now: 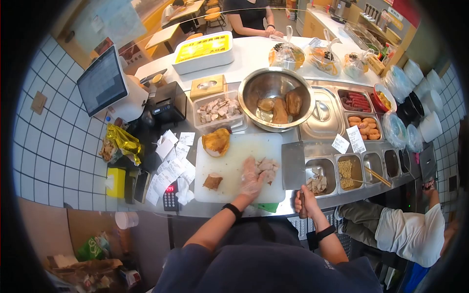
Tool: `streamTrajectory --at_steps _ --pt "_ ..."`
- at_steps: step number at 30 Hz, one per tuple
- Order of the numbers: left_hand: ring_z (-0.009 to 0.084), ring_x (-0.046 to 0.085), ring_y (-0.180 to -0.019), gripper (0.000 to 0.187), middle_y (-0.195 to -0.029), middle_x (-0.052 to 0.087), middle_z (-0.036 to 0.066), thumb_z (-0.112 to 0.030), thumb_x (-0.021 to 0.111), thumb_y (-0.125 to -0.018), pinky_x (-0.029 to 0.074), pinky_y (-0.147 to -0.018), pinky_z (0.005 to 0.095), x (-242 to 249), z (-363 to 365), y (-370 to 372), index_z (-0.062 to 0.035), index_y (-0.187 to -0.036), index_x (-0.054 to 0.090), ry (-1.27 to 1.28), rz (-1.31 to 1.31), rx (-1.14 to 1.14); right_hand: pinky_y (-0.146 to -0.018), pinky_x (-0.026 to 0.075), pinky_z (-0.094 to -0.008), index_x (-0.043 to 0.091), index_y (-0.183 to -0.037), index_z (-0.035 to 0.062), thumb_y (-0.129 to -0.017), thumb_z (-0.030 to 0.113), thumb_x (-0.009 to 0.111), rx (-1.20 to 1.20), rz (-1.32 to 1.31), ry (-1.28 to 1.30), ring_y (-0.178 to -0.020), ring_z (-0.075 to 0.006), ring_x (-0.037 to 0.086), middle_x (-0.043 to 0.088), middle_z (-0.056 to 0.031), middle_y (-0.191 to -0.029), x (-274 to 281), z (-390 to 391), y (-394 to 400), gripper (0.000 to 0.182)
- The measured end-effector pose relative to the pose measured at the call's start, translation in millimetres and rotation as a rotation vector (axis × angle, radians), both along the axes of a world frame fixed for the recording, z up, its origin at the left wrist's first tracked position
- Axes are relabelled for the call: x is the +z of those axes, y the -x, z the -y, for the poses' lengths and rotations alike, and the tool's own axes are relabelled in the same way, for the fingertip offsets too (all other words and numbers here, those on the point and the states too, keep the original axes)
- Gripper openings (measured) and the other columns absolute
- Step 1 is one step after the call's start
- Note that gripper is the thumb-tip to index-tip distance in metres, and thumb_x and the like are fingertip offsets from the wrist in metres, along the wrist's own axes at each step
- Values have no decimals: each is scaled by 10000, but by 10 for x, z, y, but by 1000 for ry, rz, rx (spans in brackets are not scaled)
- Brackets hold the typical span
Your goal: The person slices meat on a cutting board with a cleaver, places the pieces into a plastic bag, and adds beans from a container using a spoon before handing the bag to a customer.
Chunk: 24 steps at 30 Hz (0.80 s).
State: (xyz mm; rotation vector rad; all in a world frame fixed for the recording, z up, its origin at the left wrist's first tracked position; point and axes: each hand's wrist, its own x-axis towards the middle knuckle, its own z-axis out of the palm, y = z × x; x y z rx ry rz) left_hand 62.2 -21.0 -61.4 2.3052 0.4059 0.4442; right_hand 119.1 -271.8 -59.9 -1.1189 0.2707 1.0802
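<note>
My left hand (pixel 249 179), in a clear plastic glove, lies on the white cutting board (pixel 234 168) with its fingers stretched forward. It touches the left side of a small pile of chopped pale meat (pixel 267 170). My right hand (pixel 308 201) is wrapped round the handle of a cleaver (pixel 293 167). The broad blade stands just past the board's right edge, beside a steel pan of cut meat (pixel 317 181). Also on the board are a golden-skinned chicken piece (pixel 215 142) at the upper left and a smaller browned meat piece (pixel 212 182) at the lower left.
Behind the board stand a steel bowl (pixel 249 112) with brown meat pieces and a plastic tub (pixel 198 117) of diced meat. Receipts (pixel 171 171) lie left. Steel pans with noodles (pixel 346 173) and sausages (pixel 364 127) line the right. A person (pixel 249 17) stands across the counter; another (pixel 410 229) is at right.
</note>
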Motion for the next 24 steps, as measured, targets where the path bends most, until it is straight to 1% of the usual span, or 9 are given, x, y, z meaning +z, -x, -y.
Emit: streamTrajectory --at_steps 2,7,8,11,14,20,24 --pt "438 273 -1286 660 -1361 309 295 -275 575 -847 249 -1065 440 73 65 -131 43 -1355 297 30 8 1 -374 356 -308 436 -747 116 -908 550 408 -22 -16 6 -385 -158 387 414 -30 -515 -13 -13 26 463" --pt "440 293 -1271 670 -1345 329 297 -349 554 -854 251 -1057 457 37 213 -321 47 -1340 319 7 2 87 -365 348 -308 436 -753 124 -904 550 420 -67 -78 18 -382 -159 383 406 -31 -510 52 -56 45 452" --pt "438 294 -1271 673 -1344 332 296 -360 550 -854 252 -1056 458 32 228 -339 47 -1338 322 2 1 100 -359 338 -301 436 -759 127 -905 547 420 -61 -49 26 -378 -158 379 400 -31 -507 34 -51 51 445" --pt "425 300 -1274 663 -1336 352 289 -372 544 -859 253 -1056 457 -109 216 -382 42 -1333 334 -3 28 94 -354 329 -294 436 -761 125 -908 539 421 -61 -56 15 -373 -156 373 400 -33 -506 105 -66 49 441" --pt "417 310 -1274 629 -1329 371 282 -349 541 -868 255 -1057 448 -111 198 -392 33 -1329 346 41 64 92 -351 322 -290 438 -763 123 -915 524 419 -82 -43 31 -369 -154 368 403 -37 -507 110 -78 63 430" --pt "401 339 -1264 543 -1330 390 263 -238 531 -886 262 -1057 420 -9 60 -281 35 -1320 354 191 145 39 -353 303 -290 440 -743 118 -936 479 399 -120 -41 32 -387 -158 364 415 -38 -522 240 -139 122 412" --pt "396 339 -1266 538 -1333 392 254 -234 525 -891 260 -1058 417 -59 -18 -261 32 -1325 350 167 127 23 -359 321 -299 443 -759 112 -938 480 395 -97 -77 34 -388 -162 373 416 -44 -524 135 -179 190 411"
